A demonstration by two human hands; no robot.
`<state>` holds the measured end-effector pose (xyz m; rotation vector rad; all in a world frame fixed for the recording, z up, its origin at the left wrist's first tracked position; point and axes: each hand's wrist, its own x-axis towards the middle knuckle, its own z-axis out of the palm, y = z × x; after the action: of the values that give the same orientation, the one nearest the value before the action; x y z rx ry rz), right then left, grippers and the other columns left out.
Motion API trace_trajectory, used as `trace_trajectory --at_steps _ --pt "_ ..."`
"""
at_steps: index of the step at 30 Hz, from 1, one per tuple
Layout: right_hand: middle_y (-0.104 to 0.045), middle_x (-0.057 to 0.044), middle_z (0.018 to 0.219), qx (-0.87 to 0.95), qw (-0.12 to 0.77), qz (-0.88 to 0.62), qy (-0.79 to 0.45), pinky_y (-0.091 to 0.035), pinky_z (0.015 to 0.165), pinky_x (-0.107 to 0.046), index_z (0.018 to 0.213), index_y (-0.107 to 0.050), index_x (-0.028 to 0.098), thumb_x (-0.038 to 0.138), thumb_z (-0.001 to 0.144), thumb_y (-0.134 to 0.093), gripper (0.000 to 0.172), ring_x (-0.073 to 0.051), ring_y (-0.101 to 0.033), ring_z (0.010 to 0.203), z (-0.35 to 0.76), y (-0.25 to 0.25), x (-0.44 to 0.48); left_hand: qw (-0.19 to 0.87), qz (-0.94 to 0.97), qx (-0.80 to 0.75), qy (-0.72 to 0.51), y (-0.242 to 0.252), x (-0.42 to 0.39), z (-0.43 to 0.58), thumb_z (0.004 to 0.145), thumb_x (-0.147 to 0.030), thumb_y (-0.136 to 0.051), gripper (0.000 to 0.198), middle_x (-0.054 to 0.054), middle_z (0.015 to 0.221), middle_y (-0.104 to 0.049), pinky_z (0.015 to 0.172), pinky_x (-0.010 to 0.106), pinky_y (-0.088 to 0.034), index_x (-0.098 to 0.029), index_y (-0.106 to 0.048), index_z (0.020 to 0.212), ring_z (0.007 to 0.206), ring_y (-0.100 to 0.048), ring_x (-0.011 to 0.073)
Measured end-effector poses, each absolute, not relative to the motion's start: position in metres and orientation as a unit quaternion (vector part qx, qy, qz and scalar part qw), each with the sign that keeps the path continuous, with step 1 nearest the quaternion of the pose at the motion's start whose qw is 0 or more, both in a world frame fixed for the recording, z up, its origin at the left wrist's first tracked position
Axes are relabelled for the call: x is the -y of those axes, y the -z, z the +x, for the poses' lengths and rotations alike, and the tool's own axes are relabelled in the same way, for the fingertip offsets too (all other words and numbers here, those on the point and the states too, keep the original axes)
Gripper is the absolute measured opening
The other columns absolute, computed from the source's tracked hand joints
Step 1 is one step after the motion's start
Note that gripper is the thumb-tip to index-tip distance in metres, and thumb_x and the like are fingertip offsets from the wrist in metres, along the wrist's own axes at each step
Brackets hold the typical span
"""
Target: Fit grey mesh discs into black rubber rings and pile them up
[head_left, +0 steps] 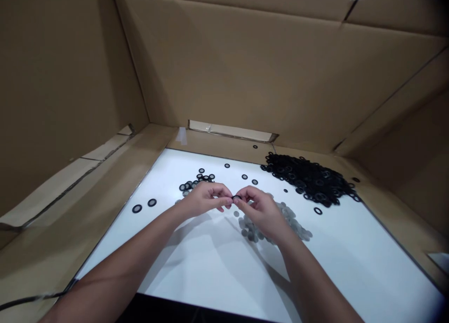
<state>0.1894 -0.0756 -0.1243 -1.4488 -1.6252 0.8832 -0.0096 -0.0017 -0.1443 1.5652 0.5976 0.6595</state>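
Between my two hands, above the white board, is a small black ring (pixel 236 197). The thumb and fingers of my left hand (pixel 209 197) pinch it from the left. From the right, my right hand (pixel 257 206) grips it the same way. Whether a disc sits inside the ring is hidden by my fingertips. Under and beside my right hand lies a pile of small grey translucent discs (pixel 293 220). Behind my left hand is a cluster of black rings with grey discs in their centres (pixel 189 186).
A large heap of black rings (pixel 312 175) lies at the back right, partly on the cardboard. Several filled rings (pixel 152 202) are scattered over the white board (pixel 196 271). Tall cardboard walls (pixel 245 70) enclose the back and sides. A black cable (pixel 31 298) runs in at lower left.
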Motion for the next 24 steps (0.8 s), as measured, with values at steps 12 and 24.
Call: trace_trajectory --at_steps 12,24 --pt "-0.063 -0.004 0.081 0.601 0.462 -0.540 -0.365 -0.049 0.058 -0.028 0.087 -0.058 0.020 0.042 0.095 -0.058 0.024 -0.019 -0.061 0.075 0.175 0.131 0.076 0.506 0.702 -0.273 -0.421 0.143 0.018 -0.002 0.088 -0.029 -0.068 0.016 0.001 0.071 -0.064 0.061 0.023 -0.048 -0.015 -0.065 0.081 0.065 -0.059 0.0118" --pt "-0.061 -0.002 0.079 0.638 0.423 -0.571 -0.295 -0.043 0.061 -0.029 0.082 -0.061 0.021 0.037 0.093 -0.059 0.019 -0.017 -0.056 0.071 0.181 0.118 0.080 0.443 0.756 -0.261 -0.405 0.140 0.015 -0.006 0.089 -0.030 -0.068 0.018 0.002 0.072 -0.068 0.060 0.023 -0.048 -0.016 -0.069 0.078 0.065 -0.061 0.0124"
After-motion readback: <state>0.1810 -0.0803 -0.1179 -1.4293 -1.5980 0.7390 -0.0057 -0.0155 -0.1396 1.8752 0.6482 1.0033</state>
